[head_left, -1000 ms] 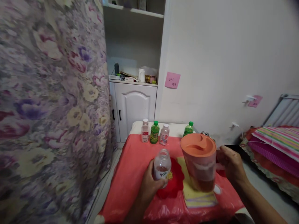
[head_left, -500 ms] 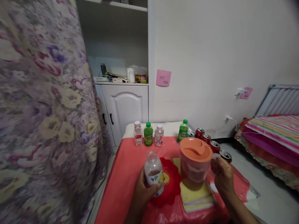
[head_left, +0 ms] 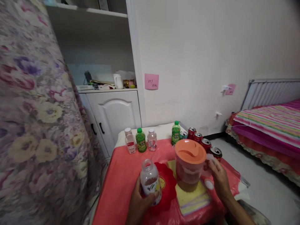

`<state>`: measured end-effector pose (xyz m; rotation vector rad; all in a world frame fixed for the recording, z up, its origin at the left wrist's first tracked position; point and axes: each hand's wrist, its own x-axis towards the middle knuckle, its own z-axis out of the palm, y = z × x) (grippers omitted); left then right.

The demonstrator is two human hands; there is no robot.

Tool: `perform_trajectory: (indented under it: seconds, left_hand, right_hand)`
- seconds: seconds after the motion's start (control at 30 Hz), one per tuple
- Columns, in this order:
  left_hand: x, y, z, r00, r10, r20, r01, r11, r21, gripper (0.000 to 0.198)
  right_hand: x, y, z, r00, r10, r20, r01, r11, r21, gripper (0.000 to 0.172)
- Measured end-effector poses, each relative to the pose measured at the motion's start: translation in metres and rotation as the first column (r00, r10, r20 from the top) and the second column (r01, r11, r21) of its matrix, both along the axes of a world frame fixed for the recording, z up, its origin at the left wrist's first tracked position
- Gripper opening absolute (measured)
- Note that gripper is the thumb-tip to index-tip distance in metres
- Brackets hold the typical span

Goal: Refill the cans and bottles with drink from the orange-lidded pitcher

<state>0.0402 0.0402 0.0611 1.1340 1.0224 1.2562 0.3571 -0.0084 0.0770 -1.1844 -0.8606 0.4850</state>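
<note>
My left hand [head_left: 140, 201] is wrapped round a clear plastic bottle [head_left: 150, 179] with a printed label. The bottle has no cap, leans slightly, and has something brownish inside. Beneath it is a red scalloped plate [head_left: 169, 187]. At the right, my right hand [head_left: 219, 178] grips the handle of a translucent pitcher [head_left: 189, 172] topped by an orange lid [head_left: 190, 152]. The pitcher is upright over a folded yellow cloth [head_left: 193, 200]; whether its base touches the cloth I cannot tell. A white cap [head_left: 208, 184] lies between the pitcher and my right wrist.
Clear bottles [head_left: 152, 140] and a green-capped bottle [head_left: 141, 140] stand at the back left of the red-covered table [head_left: 122, 175]. Another green bottle [head_left: 175, 133] and several cans [head_left: 206, 145] line the right side. A floral curtain [head_left: 39, 125] hangs at left.
The view has turned, so the whole scene sits further left. My right hand's fingers have shifted round the pitcher handle. The bottle stays in my left hand over the plate.
</note>
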Motion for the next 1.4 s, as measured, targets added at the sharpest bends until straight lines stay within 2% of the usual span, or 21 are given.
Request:
perform_trajectory:
  seconds: [0.1,0.2,0.33,0.47,0.57,0.63,0.73,0.83,0.93,1.03,1.17,1.3,1.4]
  left_hand:
    - [0.000,-0.002,0.001,1.000,0.001,-0.009,-0.001,1.000,-0.005,0.074]
    - [-0.001,-0.005,0.006,1.000,0.003,0.008,-0.003,1.000,0.007,0.077]
    - [-0.002,-0.009,0.010,1.000,-0.008,0.021,0.007,1.000,0.014,0.085]
    - [-0.004,-0.010,0.010,1.000,0.000,-0.003,0.000,1.000,0.012,0.088]
    - [-0.002,-0.012,0.012,0.998,-0.030,-0.057,0.031,0.999,0.025,0.084]
    - [-0.001,-0.014,0.014,0.995,-0.048,-0.090,0.053,0.998,0.045,0.083]
    - [0.001,-0.017,0.018,0.994,-0.069,-0.089,0.075,0.995,0.072,0.088]
    - [0.000,-0.018,0.023,0.984,-0.149,-0.094,0.157,0.984,0.085,0.087]
    - [-0.003,-0.018,0.025,0.973,-0.189,-0.135,0.204,0.972,0.112,0.081]
    - [-0.007,-0.017,0.020,0.969,-0.184,-0.166,0.204,0.973,0.109,0.083]
    - [-0.007,-0.017,0.012,0.984,-0.124,-0.126,0.140,0.983,0.122,0.086]
    - [-0.006,-0.019,0.018,0.967,-0.197,-0.164,0.219,0.966,0.135,0.083]
    - [-0.003,-0.022,0.023,0.973,-0.177,-0.147,0.197,0.970,0.140,0.081]
  right_hand:
    - [0.001,-0.010,0.003,0.999,0.001,0.047,0.001,0.999,-0.044,0.044]
    - [-0.001,-0.026,0.006,0.992,-0.088,0.088,0.092,0.995,-0.044,0.054]
    - [-0.010,-0.056,0.014,0.951,-0.274,0.144,0.274,0.962,0.015,0.046]
    - [-0.025,-0.074,0.031,0.928,-0.272,0.255,0.254,0.962,0.104,0.029]
    - [-0.047,-0.069,0.041,0.918,-0.170,0.359,0.120,0.980,0.159,0.020]
    - [-0.068,-0.059,0.047,0.898,0.021,0.440,-0.070,0.993,0.096,0.021]
    - [-0.104,-0.042,0.054,0.778,0.312,0.545,-0.319,0.944,-0.085,0.048]
    - [-0.134,-0.029,0.062,0.711,0.475,0.519,-0.414,0.879,-0.236,0.074]
    - [-0.150,-0.021,0.071,0.691,0.536,0.485,-0.411,0.843,-0.346,0.086]
    - [-0.156,-0.016,0.081,0.674,0.567,0.474,-0.410,0.820,-0.398,0.086]
    - [-0.157,-0.013,0.086,0.644,0.560,0.521,-0.415,0.828,-0.377,0.080]
    - [-0.156,-0.014,0.075,0.672,0.527,0.520,-0.408,0.850,-0.334,0.078]
    - [-0.152,-0.022,0.058,0.708,0.486,0.512,-0.400,0.874,-0.276,0.085]
